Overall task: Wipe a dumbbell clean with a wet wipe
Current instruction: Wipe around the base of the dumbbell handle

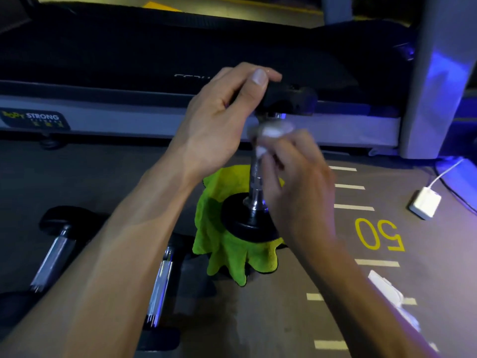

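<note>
Dumbbell (255, 182) upright — left hand (219, 120) grips its top, right hand (296, 182) pinches wet wipe (271, 130) on handle.

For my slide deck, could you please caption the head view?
Left hand steadies an upright dumbbell on a green cloth; right hand wipes its handle with a wet wipe.

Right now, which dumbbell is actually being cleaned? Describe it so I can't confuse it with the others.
Start at the long treadmill across the back, then come forward to the bright green cloth on the floor. The dumbbell stands on end on that cloth, its top head held by the left hand while the right hand rubs a white wipe on its chrome handle. The two other dumbbells lie flat, untouched.
</note>
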A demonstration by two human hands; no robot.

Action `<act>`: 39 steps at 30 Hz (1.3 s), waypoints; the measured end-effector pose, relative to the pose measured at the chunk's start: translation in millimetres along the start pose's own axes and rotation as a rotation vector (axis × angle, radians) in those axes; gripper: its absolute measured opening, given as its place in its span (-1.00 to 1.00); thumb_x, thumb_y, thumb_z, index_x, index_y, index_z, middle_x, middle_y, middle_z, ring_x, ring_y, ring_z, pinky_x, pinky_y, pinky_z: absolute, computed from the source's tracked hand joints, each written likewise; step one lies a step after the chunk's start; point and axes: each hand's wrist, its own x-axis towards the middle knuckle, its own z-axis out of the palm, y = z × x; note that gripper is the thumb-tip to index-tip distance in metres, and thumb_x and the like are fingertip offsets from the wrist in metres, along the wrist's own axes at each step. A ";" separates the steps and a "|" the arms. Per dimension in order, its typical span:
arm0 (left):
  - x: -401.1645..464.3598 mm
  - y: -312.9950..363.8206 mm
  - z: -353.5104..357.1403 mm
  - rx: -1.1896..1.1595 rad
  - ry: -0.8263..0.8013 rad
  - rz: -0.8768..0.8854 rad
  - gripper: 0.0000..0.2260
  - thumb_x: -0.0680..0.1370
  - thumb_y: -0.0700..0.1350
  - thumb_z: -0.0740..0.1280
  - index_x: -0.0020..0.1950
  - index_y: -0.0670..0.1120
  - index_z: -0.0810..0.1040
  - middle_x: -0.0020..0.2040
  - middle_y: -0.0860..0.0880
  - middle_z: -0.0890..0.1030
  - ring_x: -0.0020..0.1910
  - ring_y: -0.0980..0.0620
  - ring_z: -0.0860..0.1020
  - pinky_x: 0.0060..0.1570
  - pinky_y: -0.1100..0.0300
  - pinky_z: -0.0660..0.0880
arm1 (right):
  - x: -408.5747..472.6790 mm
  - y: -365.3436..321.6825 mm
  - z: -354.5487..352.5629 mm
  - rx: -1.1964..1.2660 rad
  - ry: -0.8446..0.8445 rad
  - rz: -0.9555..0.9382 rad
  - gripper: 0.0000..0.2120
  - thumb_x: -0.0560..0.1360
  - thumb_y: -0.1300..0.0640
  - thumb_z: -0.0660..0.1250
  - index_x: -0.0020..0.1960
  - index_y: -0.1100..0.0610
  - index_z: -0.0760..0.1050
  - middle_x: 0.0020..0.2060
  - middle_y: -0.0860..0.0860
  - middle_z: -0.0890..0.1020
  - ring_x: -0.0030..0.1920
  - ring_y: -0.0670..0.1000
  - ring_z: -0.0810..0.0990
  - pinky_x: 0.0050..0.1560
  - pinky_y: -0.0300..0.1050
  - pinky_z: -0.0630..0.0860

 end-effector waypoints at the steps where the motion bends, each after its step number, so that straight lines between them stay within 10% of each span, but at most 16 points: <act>1: 0.2 -0.7 -1.1 -0.007 0.002 -0.004 -0.73 0.74 0.07 0.12 0.23 0.17 0.61 0.11 0.16 0.58 0.16 0.24 0.54 0.20 0.30 0.42 | 6.6 -0.2 1.1 0.019 0.031 0.001 -0.81 0.57 0.30 0.35 0.15 0.19 0.66 -0.02 0.08 0.57 -0.06 0.02 0.57 0.04 -0.45 0.33; 9: 1.1 -3.4 -1.8 -0.017 0.025 -0.002 -0.74 0.74 0.05 0.13 0.22 0.15 0.61 0.13 0.10 0.61 0.17 0.20 0.55 0.22 0.30 0.40 | -6.0 -2.1 9.5 0.237 0.141 0.075 -0.65 0.52 0.32 0.46 0.29 0.25 0.58 0.23 0.18 0.51 0.25 -0.34 0.40 0.28 -0.36 0.37; 15: 6.0 -9.1 -2.0 0.014 0.057 -0.003 -0.73 0.75 0.06 0.13 0.23 0.14 0.62 0.17 -0.02 0.64 0.17 0.15 0.57 0.22 0.21 0.46 | -0.7 -14.9 20.2 0.000 0.042 -0.013 -0.62 0.56 0.28 0.31 0.37 0.25 0.54 0.29 0.23 0.47 0.22 0.16 0.54 0.22 0.05 0.53; 39: 7.0 -1.9 10.3 -0.052 0.078 0.000 -0.76 0.74 0.05 0.16 0.18 0.17 0.64 -0.06 0.22 0.61 -0.03 0.24 0.55 0.06 0.20 0.46 | 2.4 -17.0 9.6 0.037 -0.049 -0.144 -0.59 0.45 0.31 0.34 0.29 0.33 0.56 0.23 0.21 0.56 0.22 0.17 0.55 0.28 0.05 0.49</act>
